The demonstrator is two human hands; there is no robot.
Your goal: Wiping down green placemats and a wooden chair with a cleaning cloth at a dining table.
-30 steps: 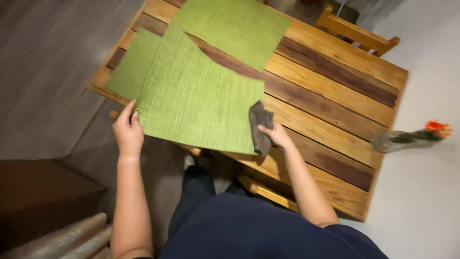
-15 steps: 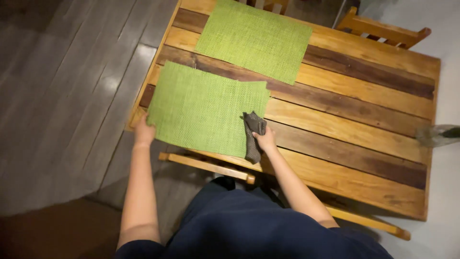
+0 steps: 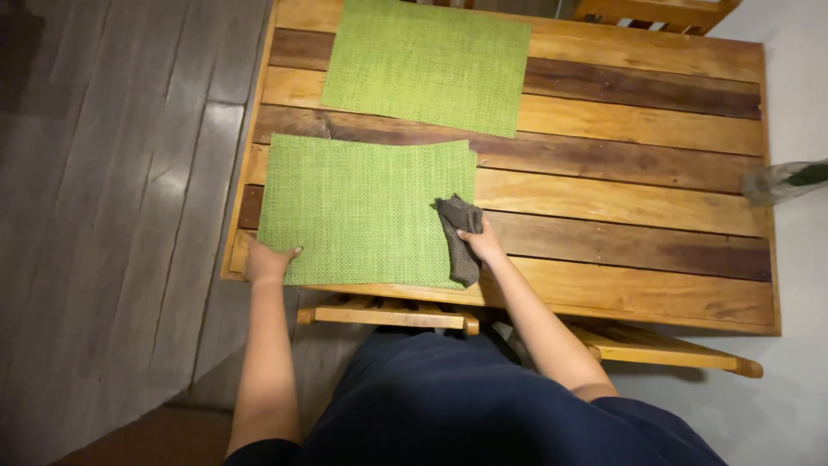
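Mats lie on the plank bench (image 3: 621,203): the near mat (image 3: 362,211) sits flat at the bench's front left corner, and the far mat (image 3: 427,62) lies beyond it, apart, across a bare plank. At the near mat's right edge a second edge shows just offset, so there may be two stacked; I cannot tell for sure. The left hand (image 3: 267,261) pinches the near mat's front left corner at the bench edge. The right hand (image 3: 480,244) is closed on a dark cloth (image 3: 459,237), which drapes over the mat's right edge, touching it. A chair (image 3: 392,312) stands under the bench's front edge, and a glass vase (image 3: 783,179) shows at the right. The step in hand looks like squaring the mat to the bench edge. The next move would call for a light release at the corner and a firm hold on the cloth.
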